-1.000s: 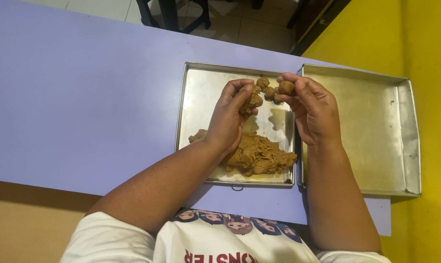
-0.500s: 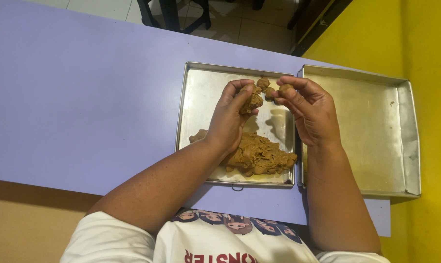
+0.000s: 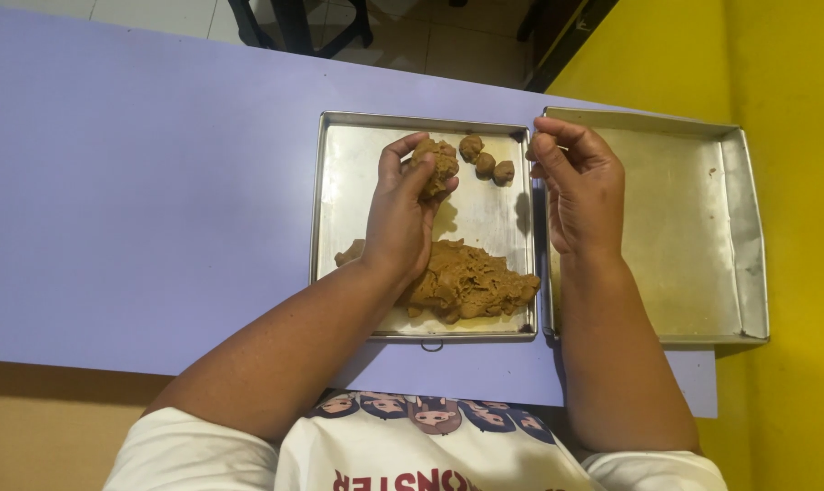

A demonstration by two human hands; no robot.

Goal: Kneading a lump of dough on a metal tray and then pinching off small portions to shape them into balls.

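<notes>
dough lump [image 3: 437, 164]: soft, light, likely sticky; left hand [image 3: 403, 214] cups it, fingers curled round. right hand [image 3: 580, 186] at 3 o'clock, loosely curled, empty; three balls [image 3: 485, 164] between them on tray [image 3: 339, 200]

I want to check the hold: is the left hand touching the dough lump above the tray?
Touching. The head view shows the left hand with its fingers wrapped around the brown dough lump, with no gap, above the left tray.

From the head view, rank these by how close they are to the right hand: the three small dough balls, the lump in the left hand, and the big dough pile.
1. Three small dough balls, just left of the right hand.
2. Lump in the left hand, farther left.
3. Big dough pile, at the tray's near edge.
</notes>
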